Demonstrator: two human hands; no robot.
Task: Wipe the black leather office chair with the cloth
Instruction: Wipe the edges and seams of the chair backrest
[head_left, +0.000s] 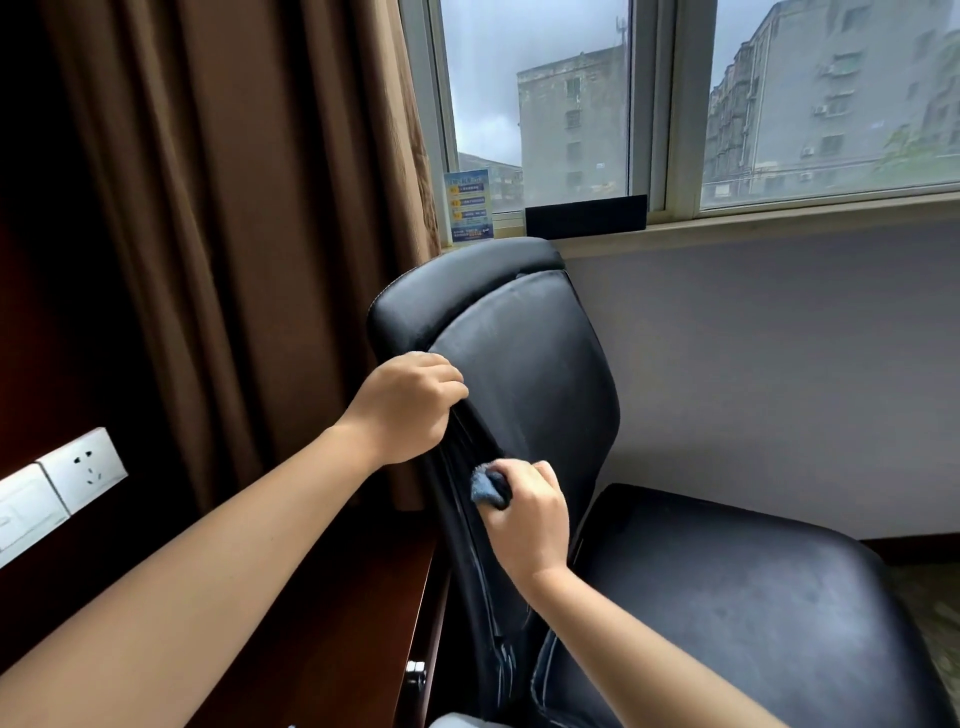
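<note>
The black leather office chair (530, 358) stands side-on below the window, its backrest upright and its seat (737, 597) stretching to the right. My left hand (405, 405) grips the left edge of the backrest about halfway up, fingers curled round the side. Just below it, my right hand (530, 514) holds a bunched blue cloth (487, 486) and presses it against the backrest's left edge. Most of the cloth is hidden inside my fist. The front of the backrest looks dusty and streaked.
Brown curtains (234, 208) hang left of the chair. A dark wooden desk edge (363, 623) lies close to the chair's back, with wall sockets (85, 467) at the far left. A window sill (753, 223) with a black block and a blue card runs behind.
</note>
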